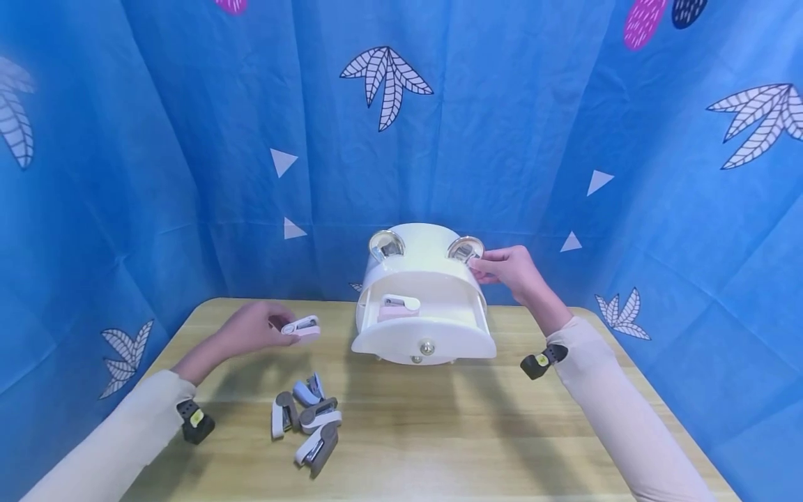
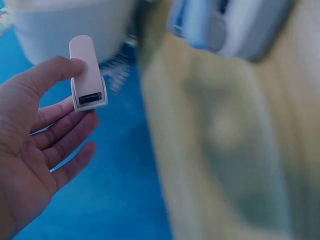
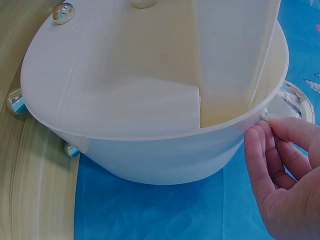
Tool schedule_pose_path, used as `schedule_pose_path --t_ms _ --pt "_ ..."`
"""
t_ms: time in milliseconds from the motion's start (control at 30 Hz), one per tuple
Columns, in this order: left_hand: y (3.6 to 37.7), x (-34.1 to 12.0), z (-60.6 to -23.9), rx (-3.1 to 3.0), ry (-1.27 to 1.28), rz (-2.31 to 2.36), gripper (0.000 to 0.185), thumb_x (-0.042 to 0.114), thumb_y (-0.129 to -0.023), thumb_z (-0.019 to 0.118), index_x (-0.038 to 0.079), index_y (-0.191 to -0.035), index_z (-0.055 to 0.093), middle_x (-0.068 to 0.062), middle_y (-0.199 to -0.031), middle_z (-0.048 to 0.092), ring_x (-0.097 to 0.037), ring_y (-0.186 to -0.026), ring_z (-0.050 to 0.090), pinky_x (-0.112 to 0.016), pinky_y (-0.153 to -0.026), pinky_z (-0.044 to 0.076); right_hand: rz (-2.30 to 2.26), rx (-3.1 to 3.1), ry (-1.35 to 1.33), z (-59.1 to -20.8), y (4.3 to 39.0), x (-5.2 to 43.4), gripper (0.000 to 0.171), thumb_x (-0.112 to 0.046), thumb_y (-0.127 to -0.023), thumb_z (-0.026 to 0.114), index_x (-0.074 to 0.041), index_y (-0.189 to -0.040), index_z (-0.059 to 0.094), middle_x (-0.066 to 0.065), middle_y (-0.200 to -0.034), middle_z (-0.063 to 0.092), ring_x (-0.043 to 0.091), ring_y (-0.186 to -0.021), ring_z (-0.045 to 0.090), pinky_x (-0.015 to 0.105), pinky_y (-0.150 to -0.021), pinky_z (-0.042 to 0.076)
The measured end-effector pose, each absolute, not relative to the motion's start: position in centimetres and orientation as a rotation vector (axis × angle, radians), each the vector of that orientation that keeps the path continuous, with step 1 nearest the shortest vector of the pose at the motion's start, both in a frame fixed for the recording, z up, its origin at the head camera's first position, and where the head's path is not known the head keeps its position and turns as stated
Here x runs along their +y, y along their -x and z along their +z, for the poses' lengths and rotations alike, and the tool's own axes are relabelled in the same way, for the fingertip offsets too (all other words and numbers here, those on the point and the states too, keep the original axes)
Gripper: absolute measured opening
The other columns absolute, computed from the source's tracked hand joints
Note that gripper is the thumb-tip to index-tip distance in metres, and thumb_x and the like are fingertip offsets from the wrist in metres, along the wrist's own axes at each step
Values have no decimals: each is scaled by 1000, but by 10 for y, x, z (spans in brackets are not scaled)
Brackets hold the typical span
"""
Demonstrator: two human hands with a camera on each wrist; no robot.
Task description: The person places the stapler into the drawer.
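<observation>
Left hand [image 1: 257, 328] pinches a pink stapler [image 1: 302, 327]; right hand [image 1: 511, 270] grips the white drawer box [image 1: 422, 286]. One stapler [image 1: 398, 306] inside, four staplers [image 1: 309, 422] left.

A white box [image 3: 150, 150] fills most of the frame, its curved wall bulging toward 6 o'clock. The right hand [image 3: 285, 175] sits at 4 o'clock, its fingertips [image 3: 255, 135] touching the box's rim beside a shiny round ear [image 3: 297, 100] at 3 o'clock. Small metal feet [image 3: 64, 12] show at 11 o'clock and at 9 o'clock. A wooden table [image 3: 25, 185] runs down the left edge; blue cloth [image 3: 160, 215] lies at 6 o'clock.
</observation>
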State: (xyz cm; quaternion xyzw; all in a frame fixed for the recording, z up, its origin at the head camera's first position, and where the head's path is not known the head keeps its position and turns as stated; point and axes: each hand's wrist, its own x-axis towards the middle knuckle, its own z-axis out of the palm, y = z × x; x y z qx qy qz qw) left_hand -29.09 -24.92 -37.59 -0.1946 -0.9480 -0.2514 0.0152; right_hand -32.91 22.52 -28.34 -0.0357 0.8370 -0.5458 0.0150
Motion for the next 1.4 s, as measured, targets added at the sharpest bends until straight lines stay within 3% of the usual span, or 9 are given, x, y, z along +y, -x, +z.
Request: schedule_pose_path --t_ms 200,400,833,1133,1400 --pt "277 -221 -325 -2869 645 -837 29 26 -83 85 8 -105 77 -6 -98 76 -19 -87 66 -35 -75 58 -1690 2613 111 -283 328 225 40 -22 -94 75 5 -123 70 1 -85 76 11 -79 73 30 -78 64" --pt "266 -185 -282 -2798 761 -780 29 26 -83 85 13 -108 77 -2 -102 75 -19 -91 66 -36 -79 60 -1687 2617 110 -284 328 225 39 -22 -94 75 5 -122 70 1 -84 76 11 -78 73 31 -78 64" --pt "269 -96 -236 -2775 1097 -547 33 31 -84 84 12 -111 77 -1 -99 74 -18 -89 64 -29 -79 58 -1718 2607 128 -286 329 225 39 -20 -93 76 7 -121 70 1 -82 75 11 -76 73 31 -76 64" --pt "281 -56 -231 -2797 1290 -407 17 28 -84 85 12 -87 79 4 -68 63 -13 -66 52 -23 -61 41 -1705 2617 142 -285 330 224 39 -21 -94 75 7 -120 70 1 -82 75 10 -77 72 31 -77 64" --pt "289 -39 -231 -2832 1316 -208 28 29 -84 82 13 -66 68 7 -53 33 -9 -56 32 -24 -56 26 -1683 2624 122 -285 328 224 39 -21 -94 75 6 -121 70 1 -84 75 11 -78 72 31 -78 64"
